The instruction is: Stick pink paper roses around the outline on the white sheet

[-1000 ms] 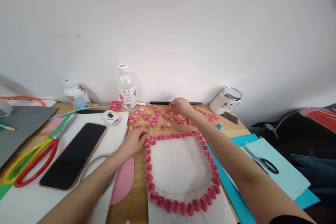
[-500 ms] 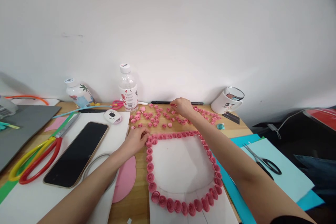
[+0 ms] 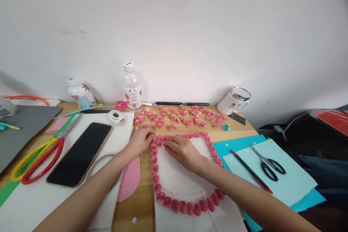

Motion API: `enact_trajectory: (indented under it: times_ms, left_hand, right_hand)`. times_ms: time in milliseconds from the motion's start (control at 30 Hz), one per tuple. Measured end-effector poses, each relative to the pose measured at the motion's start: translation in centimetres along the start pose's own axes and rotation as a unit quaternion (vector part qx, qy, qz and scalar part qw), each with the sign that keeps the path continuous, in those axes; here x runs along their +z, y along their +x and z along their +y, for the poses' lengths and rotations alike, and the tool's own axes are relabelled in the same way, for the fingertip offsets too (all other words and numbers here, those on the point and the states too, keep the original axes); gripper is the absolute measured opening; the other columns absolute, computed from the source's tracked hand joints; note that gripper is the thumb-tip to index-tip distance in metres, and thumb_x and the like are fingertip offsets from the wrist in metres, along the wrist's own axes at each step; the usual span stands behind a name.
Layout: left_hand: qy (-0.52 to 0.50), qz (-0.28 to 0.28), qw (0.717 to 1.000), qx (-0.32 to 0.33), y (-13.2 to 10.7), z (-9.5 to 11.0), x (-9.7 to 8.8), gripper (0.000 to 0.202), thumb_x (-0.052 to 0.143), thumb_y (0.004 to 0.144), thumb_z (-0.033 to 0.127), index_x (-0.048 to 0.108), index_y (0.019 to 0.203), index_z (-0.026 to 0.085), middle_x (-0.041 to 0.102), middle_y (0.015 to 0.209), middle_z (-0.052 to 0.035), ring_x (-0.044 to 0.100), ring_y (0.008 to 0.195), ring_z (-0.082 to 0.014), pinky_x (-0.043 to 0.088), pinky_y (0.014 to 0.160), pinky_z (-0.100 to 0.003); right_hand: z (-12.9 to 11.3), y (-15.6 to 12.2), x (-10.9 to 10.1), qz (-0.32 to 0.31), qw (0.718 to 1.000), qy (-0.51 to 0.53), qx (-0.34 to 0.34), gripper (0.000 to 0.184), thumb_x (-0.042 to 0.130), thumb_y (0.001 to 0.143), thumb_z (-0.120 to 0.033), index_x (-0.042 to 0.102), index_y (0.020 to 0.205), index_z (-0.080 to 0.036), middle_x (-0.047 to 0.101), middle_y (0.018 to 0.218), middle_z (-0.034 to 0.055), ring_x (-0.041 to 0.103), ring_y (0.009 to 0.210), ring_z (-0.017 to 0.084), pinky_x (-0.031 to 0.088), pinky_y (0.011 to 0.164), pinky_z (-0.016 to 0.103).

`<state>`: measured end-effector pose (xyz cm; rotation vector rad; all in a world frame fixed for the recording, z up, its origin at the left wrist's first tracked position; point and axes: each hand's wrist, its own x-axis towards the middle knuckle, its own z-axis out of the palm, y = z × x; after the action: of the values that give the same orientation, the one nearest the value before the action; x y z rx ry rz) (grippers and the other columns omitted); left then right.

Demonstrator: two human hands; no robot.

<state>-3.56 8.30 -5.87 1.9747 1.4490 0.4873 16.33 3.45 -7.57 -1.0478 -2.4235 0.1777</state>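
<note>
A ring of pink rolled paper roses (image 3: 175,206) lines the edge of a white sheet (image 3: 187,177) with pencil lines on it. My left hand (image 3: 140,140) is closed at the ring's top left corner, its thumb and forefinger against the roses there; whether it pinches one is hidden. Just inside that corner, my right hand (image 3: 187,154) reaches over the sheet with its fingers pinched. A small pink paper rose (image 3: 165,145) shows at its fingertips, mostly covered. Loose paper roses (image 3: 194,120) lie scattered behind the ring.
Behind stand a water bottle (image 3: 132,92), a tilted white bottle (image 3: 81,93) and a white mug (image 3: 233,101). Left are a phone (image 3: 80,154) and red-and-yellow scissors (image 3: 42,159). Right, black-handled scissors (image 3: 269,166) and a pencil (image 3: 250,170) lie on blue paper (image 3: 293,177).
My right hand has come back from the loose roses by the wall to the ring's top left corner. My left hand has stayed there. The pencil on the blue paper is now uncovered.
</note>
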Motion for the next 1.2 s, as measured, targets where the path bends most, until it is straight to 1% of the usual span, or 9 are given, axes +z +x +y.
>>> enact_trajectory:
  times_ms: [167,333,433,600,700,867,1033,1133,1200]
  left_hand:
    - [0.015,-0.009,1.0,-0.001,-0.1,-0.1,0.0,0.018,0.046,0.08,0.017,0.058,0.066,0.017,0.064,0.066,-0.0016,0.057,0.061,-0.0156,0.039,0.06,-0.026]
    - [0.022,-0.006,1.0,0.001,0.0,-0.3,0.2,0.017,0.047,0.08,0.014,0.058,0.067,0.017,0.064,0.068,-0.0017,0.057,0.064,-0.0156,0.038,0.061,-0.026]
    - [0.023,-0.005,1.0,-0.001,0.0,-0.3,0.3,0.017,0.048,0.08,0.014,0.058,0.067,0.017,0.064,0.067,-0.0016,0.057,0.063,-0.0155,0.038,0.061,-0.026]
    - [0.024,-0.004,1.0,0.006,0.1,-0.3,0.3,0.017,0.046,0.079,0.014,0.058,0.067,0.017,0.063,0.067,-0.0012,0.057,0.063,-0.0152,0.039,0.062,-0.026]
    - [0.022,-0.003,1.0,0.009,0.1,-0.2,0.2,0.017,0.046,0.078,0.015,0.059,0.067,0.017,0.063,0.064,-0.0006,0.056,0.061,-0.0152,0.04,0.063,-0.026]
    - [0.017,0.0,1.0,0.015,0.1,-0.2,0.1,0.016,0.047,0.078,0.017,0.059,0.067,0.017,0.063,0.063,-0.0004,0.056,0.06,-0.0149,0.04,0.061,-0.026]
    - [0.018,0.005,0.999,0.027,0.2,-0.5,0.3,0.017,0.046,0.078,0.019,0.059,0.065,0.018,0.062,0.061,0.0,0.056,0.06,-0.0148,0.041,0.062,-0.026]
    - [0.016,0.009,0.999,0.028,0.2,-0.7,0.3,0.016,0.047,0.077,0.019,0.059,0.067,0.018,0.062,0.062,0.0,0.056,0.06,-0.0149,0.041,0.061,-0.026]
    - [0.012,0.012,0.999,0.032,0.2,-0.7,0.3,0.016,0.047,0.077,0.019,0.059,0.067,0.018,0.062,0.062,0.0003,0.056,0.059,-0.0147,0.041,0.061,-0.025]
  right_hand:
    - [-0.2,0.3,0.8,0.026,1.0,-0.011,0.007,0.02,0.043,0.093,-0.018,0.063,0.092,-0.015,0.064,0.086,0.0103,0.061,0.077,0.018,0.051,0.064,0.028]
    - [-0.4,0.2,1.6,0.054,0.998,-0.032,0.02,0.022,0.039,0.093,-0.016,0.061,0.089,-0.015,0.058,0.093,0.011,0.059,0.074,0.016,0.046,0.055,0.024]
    - [-0.3,0.1,1.9,0.045,0.997,-0.057,0.024,0.024,0.037,0.094,-0.016,0.06,0.088,-0.015,0.055,0.093,0.0101,0.056,0.072,0.014,0.043,0.051,0.023]
    - [-0.2,0.0,2.0,0.015,0.996,-0.089,0.019,0.027,0.034,0.095,-0.016,0.059,0.084,-0.017,0.054,0.087,0.0067,0.051,0.07,0.014,0.042,0.054,0.024]
    - [-0.2,-0.1,2.0,0.008,0.995,-0.101,0.005,0.024,0.036,0.094,-0.015,0.059,0.089,-0.015,0.055,0.088,0.0078,0.05,0.073,0.016,0.043,0.057,0.025]
    - [-0.2,-0.4,1.9,0.017,0.992,-0.119,-0.031,0.023,0.038,0.093,-0.012,0.059,0.1,-0.013,0.056,0.093,0.01,0.049,0.076,0.017,0.045,0.062,0.027]
    - [-0.4,-0.5,1.7,0.003,0.991,-0.126,-0.04,0.022,0.04,0.092,-0.011,0.061,0.098,-0.013,0.058,0.094,0.011,0.049,0.077,0.019,0.045,0.061,0.028]
    - [0.0,-0.5,1.3,0.021,0.993,-0.109,-0.031,0.021,0.042,0.092,-0.013,0.062,0.101,-0.013,0.06,0.095,0.0113,0.052,0.078,0.018,0.045,0.06,0.027]
    - [0.9,-0.3,0.8,0.052,0.995,-0.084,0.004,0.021,0.045,0.092,-0.015,0.064,0.101,-0.015,0.062,0.094,0.01,0.054,0.077,0.016,0.044,0.06,0.025]
